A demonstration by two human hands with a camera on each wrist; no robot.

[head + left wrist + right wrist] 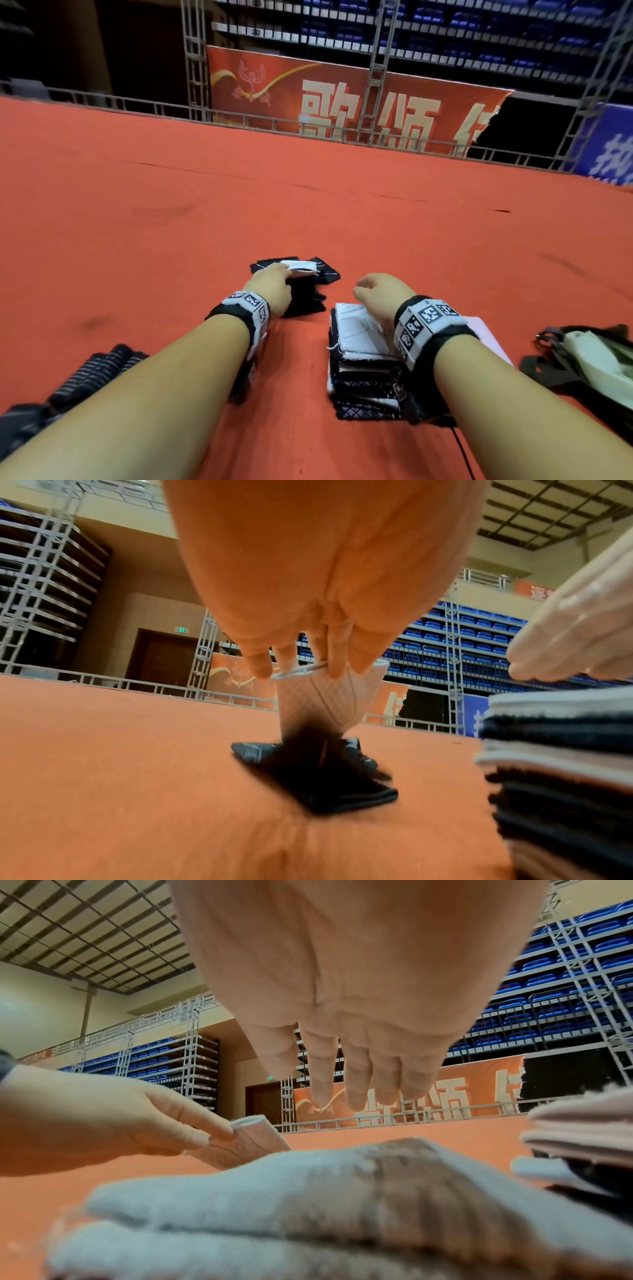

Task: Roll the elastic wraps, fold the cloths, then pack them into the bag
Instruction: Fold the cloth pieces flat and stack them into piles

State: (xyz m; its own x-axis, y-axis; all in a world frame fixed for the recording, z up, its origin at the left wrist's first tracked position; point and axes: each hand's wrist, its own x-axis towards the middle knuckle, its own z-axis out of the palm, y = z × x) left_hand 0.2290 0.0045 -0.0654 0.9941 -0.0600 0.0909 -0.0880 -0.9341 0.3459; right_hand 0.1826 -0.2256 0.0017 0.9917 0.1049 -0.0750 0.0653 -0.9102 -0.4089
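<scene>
Nearest on the red carpet (137, 222), at the far left, lie dark striped elastic wraps (99, 370), rolled side by side. Further out, the left hand (272, 289) pinches a white folded cloth (301, 268) between thumb and fingers, lifting its edge above a low pile of black cloths (308, 294). To the right, the right hand (380, 291) hovers with fingers loosely bent and spread, holding nothing, over a tall stack of folded cloths (363, 370), white on top and dark below. At the far right lies the bag (589, 363), olive with pale lining.
</scene>
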